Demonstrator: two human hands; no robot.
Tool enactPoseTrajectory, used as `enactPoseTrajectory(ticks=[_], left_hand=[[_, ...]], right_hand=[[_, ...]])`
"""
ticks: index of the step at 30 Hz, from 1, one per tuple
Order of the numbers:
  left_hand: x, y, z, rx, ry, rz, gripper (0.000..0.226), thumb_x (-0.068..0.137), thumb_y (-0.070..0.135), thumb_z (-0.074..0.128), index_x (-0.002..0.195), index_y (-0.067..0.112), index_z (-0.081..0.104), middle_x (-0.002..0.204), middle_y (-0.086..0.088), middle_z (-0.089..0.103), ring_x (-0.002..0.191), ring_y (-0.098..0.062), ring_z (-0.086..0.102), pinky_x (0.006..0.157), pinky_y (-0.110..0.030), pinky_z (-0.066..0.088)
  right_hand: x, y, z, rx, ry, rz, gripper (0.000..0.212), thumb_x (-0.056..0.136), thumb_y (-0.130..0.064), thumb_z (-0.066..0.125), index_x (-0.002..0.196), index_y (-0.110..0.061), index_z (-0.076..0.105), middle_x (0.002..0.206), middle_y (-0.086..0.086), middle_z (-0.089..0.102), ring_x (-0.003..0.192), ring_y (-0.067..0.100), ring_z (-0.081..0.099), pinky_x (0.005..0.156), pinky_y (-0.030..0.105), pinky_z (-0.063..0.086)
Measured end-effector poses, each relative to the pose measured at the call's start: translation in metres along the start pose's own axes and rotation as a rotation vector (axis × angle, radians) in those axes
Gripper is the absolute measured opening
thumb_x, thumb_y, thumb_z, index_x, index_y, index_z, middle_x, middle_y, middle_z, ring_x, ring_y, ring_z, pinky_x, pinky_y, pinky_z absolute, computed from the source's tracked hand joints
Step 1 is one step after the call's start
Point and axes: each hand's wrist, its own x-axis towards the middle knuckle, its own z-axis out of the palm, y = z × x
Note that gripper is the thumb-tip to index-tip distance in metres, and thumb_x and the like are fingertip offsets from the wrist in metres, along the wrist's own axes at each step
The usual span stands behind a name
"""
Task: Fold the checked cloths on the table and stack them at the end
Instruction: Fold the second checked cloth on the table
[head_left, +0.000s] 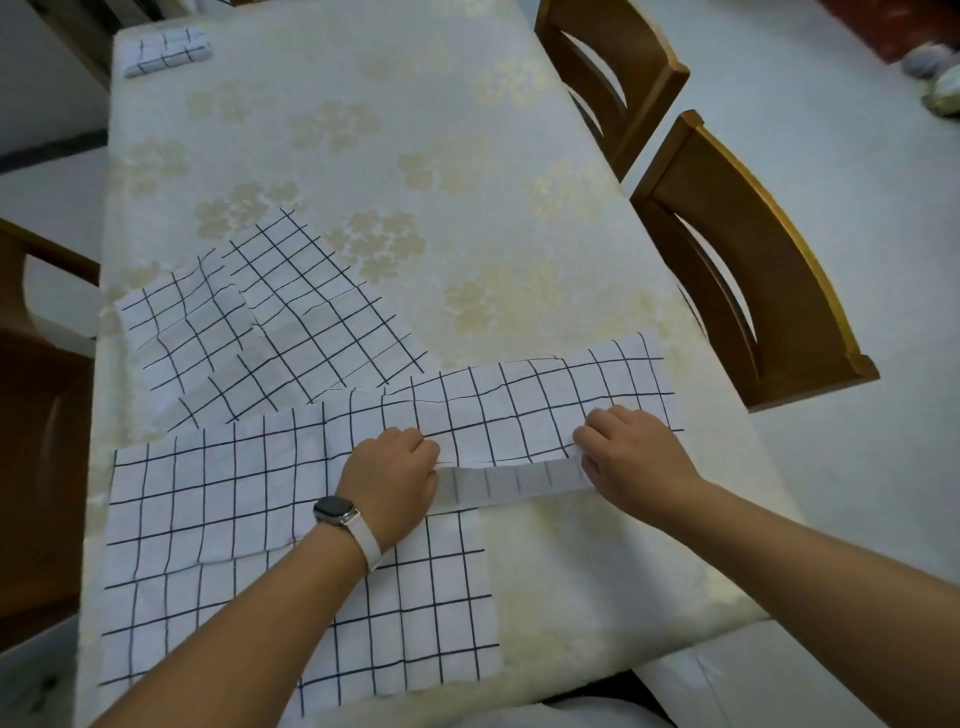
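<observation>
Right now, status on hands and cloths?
Left hand and right hand pinch the white black-checked cloth strip along its fold. One folded checked cloth at the far corner. Two flat checked cloths wait; the near one partly underlies the strip.

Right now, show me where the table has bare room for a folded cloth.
Bare: the far table between the folded cloth and the chairs, and the near right corner below the right hand. Crowded: the near left, where spread cloths overlap, and the half-folded cloth gripped by the left hand and right hand.
</observation>
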Motion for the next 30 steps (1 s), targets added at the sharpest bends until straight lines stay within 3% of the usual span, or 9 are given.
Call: enactPoseTrajectory(ticks=[8, 20, 30], left_hand=[[-0.017, -0.001, 0.029, -0.006, -0.105, -0.037, 0.022, 0.062, 0.009, 0.077, 0.062, 0.014, 0.056, 0.059, -0.001, 0.051, 0.050, -0.023, 0.046, 0.046, -0.025, 0.025], [-0.033, -0.014, 0.037, 0.033, -0.121, -0.078, 0.028, 0.059, 0.012, 0.084, 0.062, 0.015, 0.056, 0.060, 0.000, 0.051, 0.052, -0.023, 0.047, 0.050, -0.028, 0.028], [-0.054, -0.044, 0.044, 0.068, -0.100, -0.064, 0.031, 0.050, -0.007, 0.080, 0.066, 0.011, 0.060, 0.064, -0.005, 0.055, 0.053, -0.026, 0.049, 0.052, -0.026, 0.026]], right_hand=[[-0.021, -0.002, 0.033, -0.003, -0.070, 0.055, 0.016, 0.069, -0.008, 0.074, 0.079, -0.009, 0.062, 0.070, 0.007, 0.055, 0.057, 0.027, 0.048, 0.048, 0.033, 0.039], [-0.036, -0.003, 0.050, 0.042, -0.087, 0.070, 0.018, 0.070, -0.008, 0.073, 0.084, -0.011, 0.062, 0.077, 0.005, 0.056, 0.063, 0.026, 0.049, 0.053, 0.031, 0.037], [-0.036, -0.002, 0.048, 0.036, -0.148, 0.053, 0.020, 0.068, -0.010, 0.073, 0.085, -0.012, 0.063, 0.080, 0.004, 0.055, 0.064, 0.023, 0.048, 0.051, 0.030, 0.037]])
